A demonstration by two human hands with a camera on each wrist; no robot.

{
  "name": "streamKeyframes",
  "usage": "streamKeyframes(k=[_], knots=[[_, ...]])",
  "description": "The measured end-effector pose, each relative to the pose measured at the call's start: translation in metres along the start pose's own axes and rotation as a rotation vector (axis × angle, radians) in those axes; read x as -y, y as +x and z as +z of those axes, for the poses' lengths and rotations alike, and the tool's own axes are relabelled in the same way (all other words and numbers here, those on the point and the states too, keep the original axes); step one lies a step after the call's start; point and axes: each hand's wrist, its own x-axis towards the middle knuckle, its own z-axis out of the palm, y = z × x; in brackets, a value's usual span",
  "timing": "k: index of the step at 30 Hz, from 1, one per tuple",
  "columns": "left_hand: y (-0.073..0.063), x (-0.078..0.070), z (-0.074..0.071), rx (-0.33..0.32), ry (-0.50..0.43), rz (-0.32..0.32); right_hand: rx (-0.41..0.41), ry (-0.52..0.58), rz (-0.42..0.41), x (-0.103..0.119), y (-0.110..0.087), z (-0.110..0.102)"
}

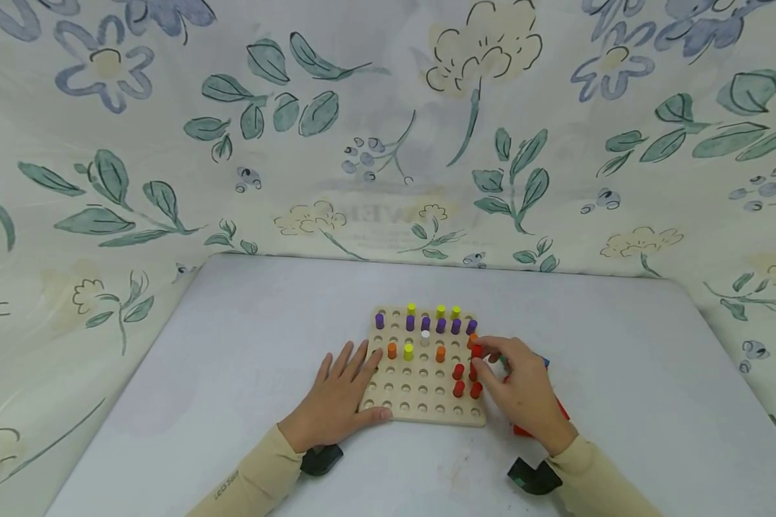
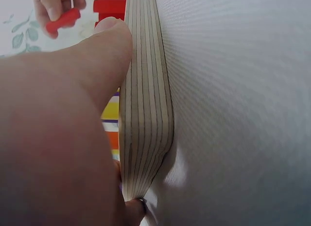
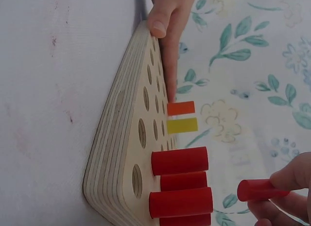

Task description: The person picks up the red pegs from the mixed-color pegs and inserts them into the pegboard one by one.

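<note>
A square wooden pegboard (image 1: 420, 415) lies on the table with rows of round holes. Purple pegs (image 1: 441, 326) and yellow pegs (image 1: 441, 311) stand toward its far side, with a white peg (image 1: 425, 336) and orange pegs (image 1: 391, 350) nearer. Red pegs (image 1: 458, 388) stand at the near right. My left hand (image 1: 330, 406) rests along the board's left edge, fingers spread, thumb on the near edge. Over the right side, my right hand (image 1: 520, 380) pinches a red peg (image 3: 257, 189) between thumb and fingers. That peg is held above the board, apart from it in the right wrist view.
Red pieces (image 1: 522, 431) and a blue piece (image 1: 546, 362) lie partly hidden beneath the right hand. The white tabletop (image 1: 233, 323) extends around the board. A flower-printed curtain (image 1: 388, 179) hangs behind the far edge. Each wrist carries a black device (image 1: 535, 476).
</note>
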Motion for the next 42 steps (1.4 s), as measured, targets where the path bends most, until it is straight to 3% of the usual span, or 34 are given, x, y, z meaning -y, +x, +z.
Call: streamKeyframes(k=[19, 34, 42], knots=[[0.001, 0.001, 0.002, 0.006, 0.015, 0.0, 0.096, -0.02, 0.042, 0.011, 0.004, 0.014], [0.003, 0.002, 0.003, 0.005, 0.034, 0.006, 0.102, -0.02, -0.035, 0.015, 0.006, 0.025], [0.003, 0.001, 0.002, 0.016, 0.029, -0.011, 0.139, -0.049, -0.011, 0.016, 0.009, 0.028]])
